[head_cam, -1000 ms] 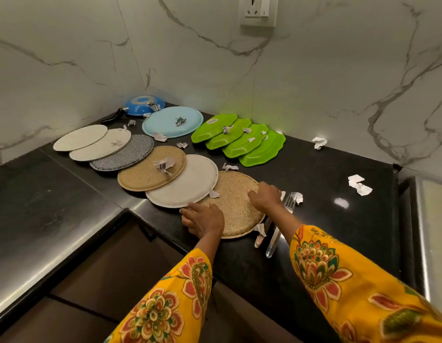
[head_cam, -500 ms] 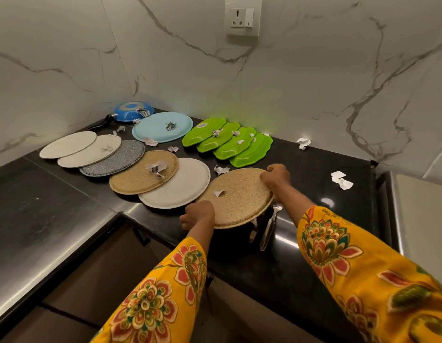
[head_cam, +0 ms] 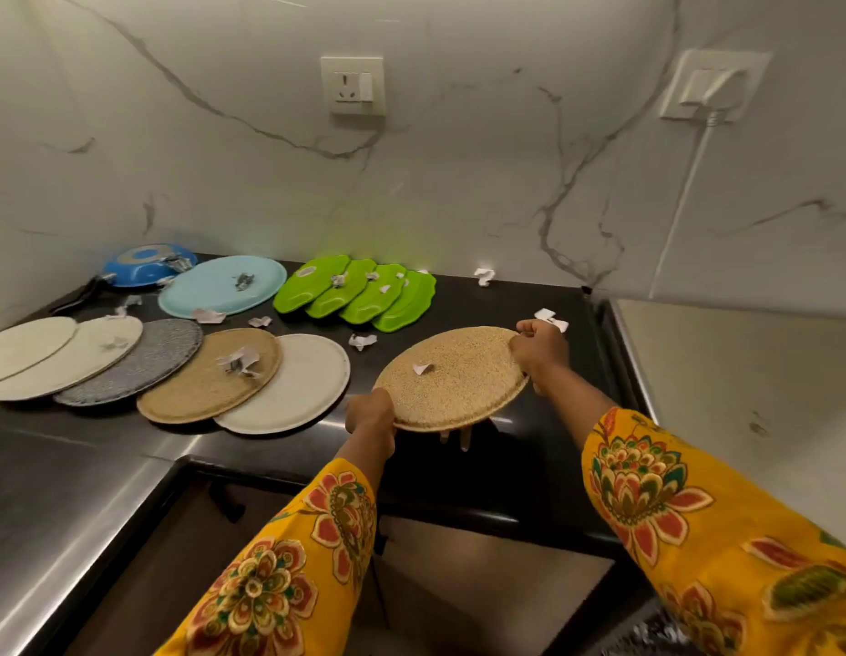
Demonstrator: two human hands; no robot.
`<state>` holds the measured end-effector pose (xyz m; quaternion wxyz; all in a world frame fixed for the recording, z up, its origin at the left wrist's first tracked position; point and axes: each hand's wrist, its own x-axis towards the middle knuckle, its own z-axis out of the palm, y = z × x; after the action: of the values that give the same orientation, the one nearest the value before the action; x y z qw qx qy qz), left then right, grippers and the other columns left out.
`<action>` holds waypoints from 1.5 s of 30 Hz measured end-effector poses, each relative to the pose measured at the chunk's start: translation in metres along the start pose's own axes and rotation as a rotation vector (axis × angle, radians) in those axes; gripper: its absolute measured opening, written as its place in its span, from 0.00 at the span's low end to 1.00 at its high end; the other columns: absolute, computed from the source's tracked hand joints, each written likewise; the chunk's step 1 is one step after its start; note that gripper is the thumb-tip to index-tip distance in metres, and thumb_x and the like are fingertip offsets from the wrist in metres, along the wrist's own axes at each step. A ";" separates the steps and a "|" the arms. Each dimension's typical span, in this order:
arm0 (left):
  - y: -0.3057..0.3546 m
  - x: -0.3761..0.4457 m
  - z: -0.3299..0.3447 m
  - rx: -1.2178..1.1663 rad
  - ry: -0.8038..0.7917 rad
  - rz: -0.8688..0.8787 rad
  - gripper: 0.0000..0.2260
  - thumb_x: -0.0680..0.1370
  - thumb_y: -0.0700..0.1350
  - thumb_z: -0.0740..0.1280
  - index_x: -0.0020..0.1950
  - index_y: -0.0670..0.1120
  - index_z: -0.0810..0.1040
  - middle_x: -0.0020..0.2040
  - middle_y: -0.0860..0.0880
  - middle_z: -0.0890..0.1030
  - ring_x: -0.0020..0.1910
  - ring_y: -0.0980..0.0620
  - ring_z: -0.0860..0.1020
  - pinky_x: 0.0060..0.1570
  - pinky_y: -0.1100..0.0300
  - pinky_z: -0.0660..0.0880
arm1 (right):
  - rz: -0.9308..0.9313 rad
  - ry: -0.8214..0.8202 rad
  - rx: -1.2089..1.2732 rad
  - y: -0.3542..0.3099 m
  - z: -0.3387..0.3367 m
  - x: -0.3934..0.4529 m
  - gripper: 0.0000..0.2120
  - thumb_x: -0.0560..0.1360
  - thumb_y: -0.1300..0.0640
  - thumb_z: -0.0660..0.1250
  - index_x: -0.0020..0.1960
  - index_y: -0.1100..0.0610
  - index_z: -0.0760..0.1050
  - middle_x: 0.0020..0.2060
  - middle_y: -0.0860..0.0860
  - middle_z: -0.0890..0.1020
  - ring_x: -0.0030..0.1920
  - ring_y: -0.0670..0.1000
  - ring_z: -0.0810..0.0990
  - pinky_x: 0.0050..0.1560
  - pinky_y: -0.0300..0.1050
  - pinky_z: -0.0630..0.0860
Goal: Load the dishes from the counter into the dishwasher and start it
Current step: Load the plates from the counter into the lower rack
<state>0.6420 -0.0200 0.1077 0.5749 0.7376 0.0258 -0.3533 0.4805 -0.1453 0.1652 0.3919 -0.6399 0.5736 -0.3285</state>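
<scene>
Black stone makes up the counter [head_cam: 482,300], which fills the middle of the view under a marble-veined wall [head_cam: 458,182]. A pale appliance top [head_cam: 742,371] sits at 3 o'clock, just beside the counter's right end.

Yellow flowered sleeves [head_cam: 695,537] come in from 5 and 7 o'clock. Between them, near the centre, a speckled tan plate [head_cam: 454,376] is held tilted above the counter's front edge, clear of the other dishes. The left hand [head_cam: 369,415] grips its near rim at 7 o'clock of the plate, fingers curled under and thumb on top. The right hand [head_cam: 540,348] clamps the far rim at 2 o'clock, fingers folded round the edge. A paper scrap [head_cam: 421,369] lies on the plate. Cutlery tips [head_cam: 458,437] show just below its near rim; what kind I cannot tell.

At 9 o'clock a row of overlapping plates lies flat: a cream plate [head_cam: 298,390] nearest, then a brown plate [head_cam: 208,381], a grey plate [head_cam: 141,362] and two pale plates [head_cam: 47,352]. Behind, toward 11 o'clock, are a light blue plate [head_cam: 212,286] and a blue pan [head_cam: 141,267]. Four green dishes [head_cam: 359,293] overlap at 12 o'clock. Two wall sockets [head_cam: 352,86] sit higher up, the right one with a white cable. More paper scraps [head_cam: 485,277] dot the counter.
</scene>
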 end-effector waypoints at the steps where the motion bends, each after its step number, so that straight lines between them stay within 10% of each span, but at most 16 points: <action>1: -0.005 -0.003 0.002 -0.004 -0.032 -0.001 0.19 0.77 0.44 0.61 0.66 0.37 0.69 0.60 0.40 0.76 0.58 0.39 0.77 0.57 0.46 0.77 | 0.003 0.030 0.012 0.008 -0.008 -0.009 0.18 0.74 0.65 0.63 0.63 0.61 0.74 0.61 0.56 0.78 0.61 0.55 0.75 0.62 0.47 0.71; 11: -0.054 -0.087 0.035 0.023 -0.365 0.025 0.18 0.79 0.41 0.58 0.68 0.37 0.69 0.66 0.38 0.73 0.64 0.39 0.74 0.51 0.53 0.72 | 0.204 0.321 -0.017 0.095 -0.101 -0.108 0.16 0.72 0.64 0.65 0.60 0.62 0.76 0.56 0.57 0.80 0.58 0.58 0.76 0.56 0.46 0.71; 17: -0.094 -0.147 0.067 -0.043 -0.461 -0.068 0.06 0.81 0.41 0.60 0.44 0.41 0.71 0.45 0.44 0.77 0.36 0.49 0.74 0.42 0.54 0.74 | 0.343 0.489 -0.008 0.139 -0.161 -0.160 0.12 0.73 0.61 0.66 0.55 0.63 0.78 0.52 0.57 0.81 0.55 0.59 0.76 0.53 0.47 0.71; 24: -0.145 -0.205 0.107 0.137 -0.694 0.015 0.07 0.81 0.38 0.56 0.48 0.41 0.73 0.43 0.44 0.74 0.35 0.50 0.72 0.35 0.59 0.71 | 0.468 0.656 0.052 0.192 -0.227 -0.212 0.09 0.71 0.62 0.64 0.32 0.59 0.72 0.30 0.57 0.70 0.35 0.54 0.69 0.38 0.44 0.62; 31: -0.197 -0.253 0.149 0.245 -0.908 -0.044 0.08 0.81 0.40 0.53 0.47 0.44 0.71 0.47 0.43 0.76 0.43 0.46 0.76 0.41 0.54 0.77 | 0.610 0.855 0.172 0.246 -0.280 -0.250 0.09 0.72 0.61 0.65 0.46 0.66 0.79 0.46 0.61 0.81 0.53 0.63 0.77 0.55 0.56 0.76; 45: -0.308 -0.323 0.208 0.567 -1.042 -0.014 0.07 0.83 0.39 0.53 0.50 0.41 0.69 0.44 0.45 0.73 0.42 0.49 0.72 0.46 0.52 0.71 | 0.882 1.001 0.313 0.375 -0.355 -0.300 0.09 0.73 0.56 0.66 0.48 0.60 0.79 0.45 0.56 0.78 0.45 0.56 0.73 0.45 0.46 0.70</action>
<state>0.1606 0.0225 0.0112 0.2899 0.5914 -0.3503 -0.6659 -0.0453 0.0953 0.0144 0.2646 -0.0535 0.8386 -0.4732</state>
